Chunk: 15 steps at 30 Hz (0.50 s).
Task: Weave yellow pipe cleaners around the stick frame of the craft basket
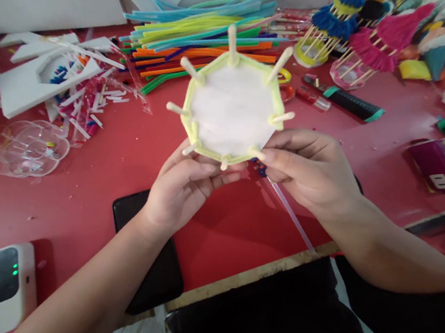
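Above the red table, both hands hold up a craft piece, a round white disc (235,111) ringed by sticks. Pale yellow pipe cleaner (277,95) is wound from stick to stick around its edge. My left hand (188,187) grips the lower left rim, fingers curled behind it. At the lower right, my right hand (308,169) pinches the edge by one stick between thumb and fingers. Beneath the right hand a thin translucent stick (291,215) lies on the table, with small dark blue bits at its upper end.
Coloured pipe cleaners (206,33) lie at the back. Foam offcuts (42,83) and a clear compartment tray (26,150) are at left. A black phone (154,272) lies under my left forearm. Finished stick crafts (386,44), a utility knife (353,104) and a purple box (443,163) are at right.
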Each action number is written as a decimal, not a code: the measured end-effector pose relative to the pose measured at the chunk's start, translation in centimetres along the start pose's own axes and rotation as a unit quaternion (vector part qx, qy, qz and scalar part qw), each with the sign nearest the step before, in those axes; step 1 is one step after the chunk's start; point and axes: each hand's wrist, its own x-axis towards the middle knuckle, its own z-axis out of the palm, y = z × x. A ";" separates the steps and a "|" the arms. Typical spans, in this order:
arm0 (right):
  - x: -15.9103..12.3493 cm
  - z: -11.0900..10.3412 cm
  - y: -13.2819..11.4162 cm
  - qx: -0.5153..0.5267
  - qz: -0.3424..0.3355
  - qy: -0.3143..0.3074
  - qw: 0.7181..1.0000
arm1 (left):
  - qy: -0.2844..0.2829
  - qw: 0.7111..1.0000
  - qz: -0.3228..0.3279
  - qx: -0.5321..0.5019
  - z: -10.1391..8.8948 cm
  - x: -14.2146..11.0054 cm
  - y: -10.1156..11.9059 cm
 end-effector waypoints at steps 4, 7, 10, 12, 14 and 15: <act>0.1 0.0 0.0 -0.005 -0.015 0.020 1.000 | -0.054 0.998 0.022 0.017 -0.2 0.0 -0.3; -0.1 0.4 -0.2 -0.072 -0.042 0.026 0.996 | -0.030 0.996 0.057 0.069 0.1 0.0 -0.6; -0.6 1.0 -0.5 -0.140 -0.066 0.042 0.987 | 0.009 0.993 0.079 0.085 0.3 0.1 -0.9; -0.8 1.3 -0.6 -0.171 -0.069 0.043 0.982 | 0.025 0.992 0.090 0.086 0.3 0.1 -0.9; -1.0 1.4 -0.6 -0.189 -0.071 0.038 0.979 | 0.029 0.992 0.095 0.082 0.3 0.2 -0.9; -1.0 1.5 -0.6 -0.194 -0.072 0.038 0.978 | 0.030 0.992 0.096 0.080 0.3 0.2 -0.9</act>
